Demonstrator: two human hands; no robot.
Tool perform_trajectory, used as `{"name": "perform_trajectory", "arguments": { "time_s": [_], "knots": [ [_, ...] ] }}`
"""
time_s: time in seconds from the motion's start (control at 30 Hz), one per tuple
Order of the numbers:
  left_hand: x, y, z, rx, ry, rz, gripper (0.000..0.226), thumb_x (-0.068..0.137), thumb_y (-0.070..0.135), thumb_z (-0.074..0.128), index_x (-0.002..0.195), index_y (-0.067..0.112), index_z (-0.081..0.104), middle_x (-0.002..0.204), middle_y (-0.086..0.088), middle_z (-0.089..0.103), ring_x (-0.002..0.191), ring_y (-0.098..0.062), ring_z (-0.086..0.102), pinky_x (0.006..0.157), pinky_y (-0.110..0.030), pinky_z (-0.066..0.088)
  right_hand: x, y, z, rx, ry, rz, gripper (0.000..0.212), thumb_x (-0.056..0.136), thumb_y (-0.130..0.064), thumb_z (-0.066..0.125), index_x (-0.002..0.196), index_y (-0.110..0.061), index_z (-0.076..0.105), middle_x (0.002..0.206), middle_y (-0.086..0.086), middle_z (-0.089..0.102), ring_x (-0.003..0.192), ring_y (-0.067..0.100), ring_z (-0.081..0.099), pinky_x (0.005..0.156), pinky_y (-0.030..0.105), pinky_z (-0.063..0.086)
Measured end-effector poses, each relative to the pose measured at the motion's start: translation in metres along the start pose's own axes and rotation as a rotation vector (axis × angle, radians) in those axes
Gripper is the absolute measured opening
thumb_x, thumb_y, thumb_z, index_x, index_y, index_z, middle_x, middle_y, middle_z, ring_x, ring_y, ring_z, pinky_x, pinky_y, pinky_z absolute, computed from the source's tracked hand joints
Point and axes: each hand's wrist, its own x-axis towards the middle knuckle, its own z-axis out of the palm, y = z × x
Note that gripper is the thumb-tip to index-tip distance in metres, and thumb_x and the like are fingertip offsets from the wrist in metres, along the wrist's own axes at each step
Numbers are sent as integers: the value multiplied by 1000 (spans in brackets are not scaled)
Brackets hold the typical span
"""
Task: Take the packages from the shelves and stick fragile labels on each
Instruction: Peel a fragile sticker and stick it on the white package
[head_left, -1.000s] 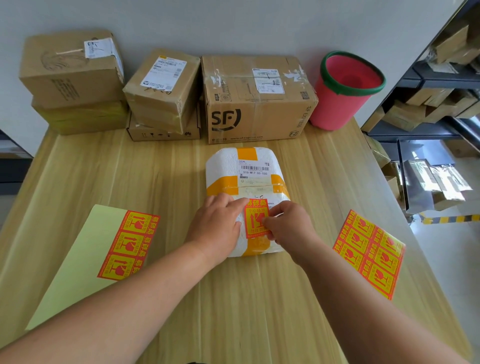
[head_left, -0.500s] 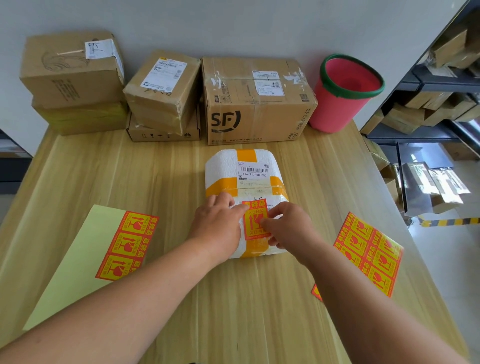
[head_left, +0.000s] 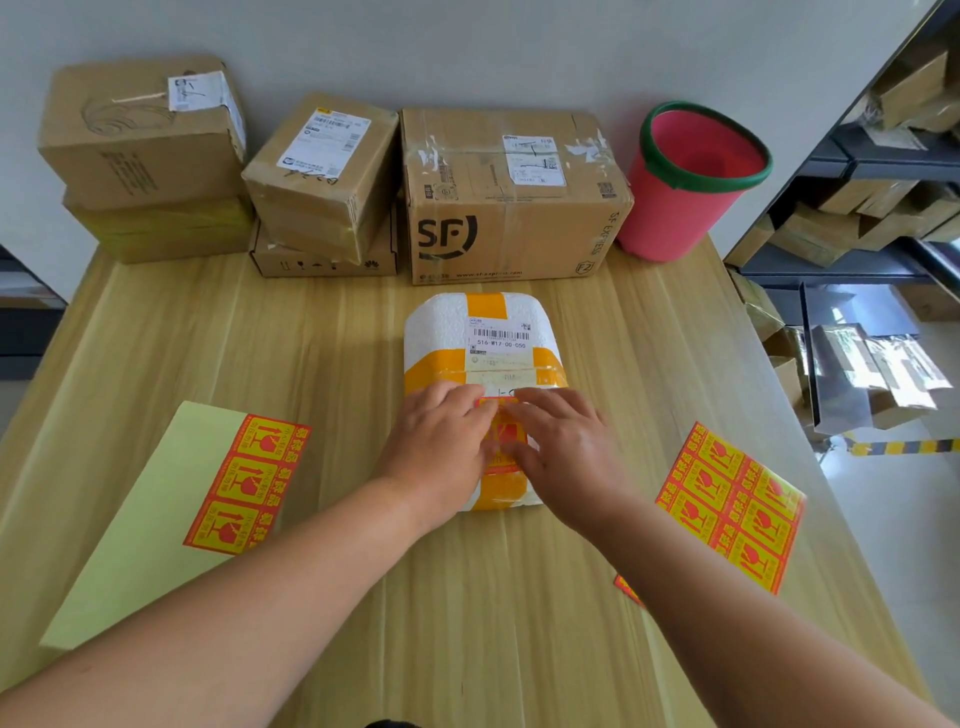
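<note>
A white foam package (head_left: 441, 325) with orange tape bands and a barcode slip lies mid-table. A red and yellow fragile label (head_left: 506, 439) sits on its near half, mostly covered by my fingers. My left hand (head_left: 441, 452) rests flat on the package's left side, fingertips on the label's left edge. My right hand (head_left: 566, 452) lies flat over the label's right part, fingers spread. A label sheet (head_left: 732, 504) lies to the right. A mostly used sheet (head_left: 156, 514) with three labels lies to the left.
Several cardboard boxes line the table's far edge, the biggest an SF box (head_left: 511, 197). A pink bin with a green rim (head_left: 691, 182) stands at the far right corner. Metal shelves (head_left: 872, 171) with more packages stand beyond the table's right edge.
Both hands went from pinching the label's edges to lying flat over it. The right hand slid up and left across the label, which is now largely covered.
</note>
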Motion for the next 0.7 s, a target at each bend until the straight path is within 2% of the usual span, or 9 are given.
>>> {"name": "perform_trajectory", "arguments": {
  "time_s": [0.13,0.23,0.3,0.33,0.4,0.47,0.5,0.6,0.7],
  "knots": [
    [-3,-3,8,32,-96,12,48,81,38,61,121,11,64,130,-6,60,117,-30,56,96,-45,44,-8,6,4,2,-108,12,55,86,-51,41,124,-18,64,130,-2,61,119,29,54,89,47,51],
    [-10,-3,8,93,-128,22,59,83,50,47,124,11,62,134,-6,57,120,-28,55,96,-45,45,-14,9,5,-47,-140,21,62,86,-53,37,134,-19,55,141,-1,51,129,29,47,96,44,46],
    [-12,-5,9,131,-155,12,63,83,54,38,124,13,62,134,-4,57,121,-26,56,94,-43,47,-18,11,7,-64,-152,20,62,85,-54,38,134,-19,55,141,-2,52,129,29,48,92,43,48],
    [-13,-5,10,134,-143,19,63,84,55,40,127,13,60,137,-4,55,124,-26,53,95,-42,46,-20,12,8,-48,-162,26,62,86,-54,39,135,-19,55,142,-3,51,131,29,47,92,43,48],
    [-12,-3,11,104,-145,27,63,89,52,46,140,15,45,150,-3,38,138,-25,35,107,-43,33,-18,14,7,5,-182,35,61,88,-52,46,139,-20,49,148,-4,44,137,28,38,100,44,43],
    [-13,-3,13,65,-168,13,68,94,52,41,151,20,21,160,3,10,147,-19,8,115,-38,13,-19,16,7,32,-190,29,61,91,-48,53,145,-22,40,154,-5,33,143,25,24,110,43,33],
    [-13,-4,12,40,-173,-8,69,95,52,37,152,22,14,160,5,2,147,-17,-1,116,-36,8,-19,16,7,26,-204,28,63,92,-48,52,148,-24,34,157,-7,26,146,22,17,113,40,26],
    [-15,-5,14,-29,-178,-72,69,95,53,37,152,26,9,160,8,-4,146,-14,-8,118,-35,7,-21,16,6,31,-217,31,66,93,-49,50,151,-28,25,159,-10,15,148,17,7,115,37,20],
    [-13,-2,13,-96,-135,-111,78,90,53,49,152,27,8,160,6,-5,146,-15,-8,119,-35,9,-19,16,3,89,-219,71,71,91,-50,53,151,-28,22,160,-8,11,147,17,3,118,39,18]
  ]
}}
